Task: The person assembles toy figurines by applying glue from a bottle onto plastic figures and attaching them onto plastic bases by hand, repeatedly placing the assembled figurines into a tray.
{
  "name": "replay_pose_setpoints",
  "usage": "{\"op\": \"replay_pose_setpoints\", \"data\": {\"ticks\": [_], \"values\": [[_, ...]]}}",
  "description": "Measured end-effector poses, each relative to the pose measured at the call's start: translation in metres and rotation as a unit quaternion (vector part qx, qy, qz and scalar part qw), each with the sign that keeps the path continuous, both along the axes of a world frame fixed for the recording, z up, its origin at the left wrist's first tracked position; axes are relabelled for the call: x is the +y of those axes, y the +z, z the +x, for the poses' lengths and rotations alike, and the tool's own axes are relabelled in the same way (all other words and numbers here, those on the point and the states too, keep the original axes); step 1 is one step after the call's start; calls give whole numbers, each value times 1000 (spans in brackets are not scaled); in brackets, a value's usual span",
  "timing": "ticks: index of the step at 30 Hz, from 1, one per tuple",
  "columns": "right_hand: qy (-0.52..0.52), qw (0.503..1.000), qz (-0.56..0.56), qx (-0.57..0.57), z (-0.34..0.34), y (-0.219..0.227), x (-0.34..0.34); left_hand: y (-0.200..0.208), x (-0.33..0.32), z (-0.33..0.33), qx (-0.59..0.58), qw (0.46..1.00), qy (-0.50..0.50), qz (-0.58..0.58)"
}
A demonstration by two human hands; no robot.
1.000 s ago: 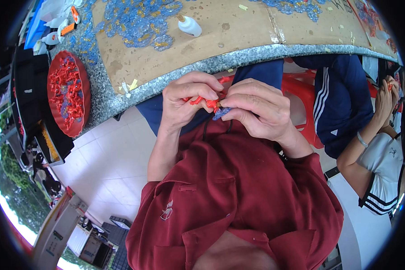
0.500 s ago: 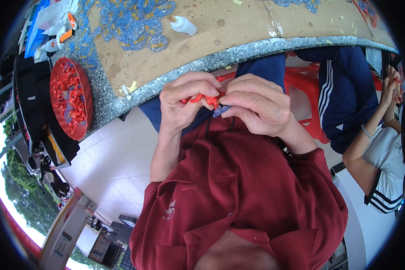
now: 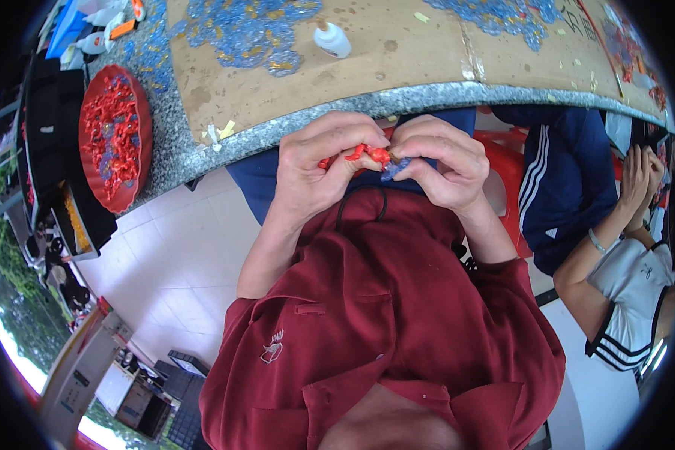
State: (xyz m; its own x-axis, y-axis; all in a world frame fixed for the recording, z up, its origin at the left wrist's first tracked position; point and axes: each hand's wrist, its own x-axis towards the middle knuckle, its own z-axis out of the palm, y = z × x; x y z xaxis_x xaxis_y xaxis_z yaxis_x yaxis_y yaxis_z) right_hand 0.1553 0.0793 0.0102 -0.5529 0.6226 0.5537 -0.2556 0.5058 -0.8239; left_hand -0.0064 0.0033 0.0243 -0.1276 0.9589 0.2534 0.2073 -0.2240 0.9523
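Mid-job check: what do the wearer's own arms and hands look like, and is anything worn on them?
The left hand and right hand are ungloved, with no ring or watch visible. Both forearms are bare below plain dark red sleeves, which show no stripes or lettering.

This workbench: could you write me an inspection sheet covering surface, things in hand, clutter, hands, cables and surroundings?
Surface: speckled bench, mostly under stained cardboard.
Things in hand: red piece beside blue piece; whether joined, cannot tell.
Clutter: blue heap, white bottle, pale scraps, filled red bowl.
Hands: left hand grips the red piece, right hand the blue, both with fingers closed.
Cables: nothing seen.
Surroundings: co-worker at right, red chair.
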Motion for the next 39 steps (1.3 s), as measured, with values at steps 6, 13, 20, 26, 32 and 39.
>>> {"op": "replay_pose_setpoints", "data": {"ticks": [6,13,20,26,32,39], "values": [[34,999,-33,-20,-7,6,-3,10,-10,-10,-73,996,-3,-41],[-40,996,-26,-80,-15,18,6,66,-39,-95,268,943,198,22],[-113,983,-14,-143,-10,14,15,81,-71,-189,467,735,483,-93],[-183,968,-26,-171,-32,24,18,68,-65,-158,82,905,416,5],[-187,945,93,-251,-68,16,32,31,-36,-82,-545,830,101,-56],[-161,977,-85,-110,-61,10,22,5,-12,-38,-645,757,54,-88]]}}
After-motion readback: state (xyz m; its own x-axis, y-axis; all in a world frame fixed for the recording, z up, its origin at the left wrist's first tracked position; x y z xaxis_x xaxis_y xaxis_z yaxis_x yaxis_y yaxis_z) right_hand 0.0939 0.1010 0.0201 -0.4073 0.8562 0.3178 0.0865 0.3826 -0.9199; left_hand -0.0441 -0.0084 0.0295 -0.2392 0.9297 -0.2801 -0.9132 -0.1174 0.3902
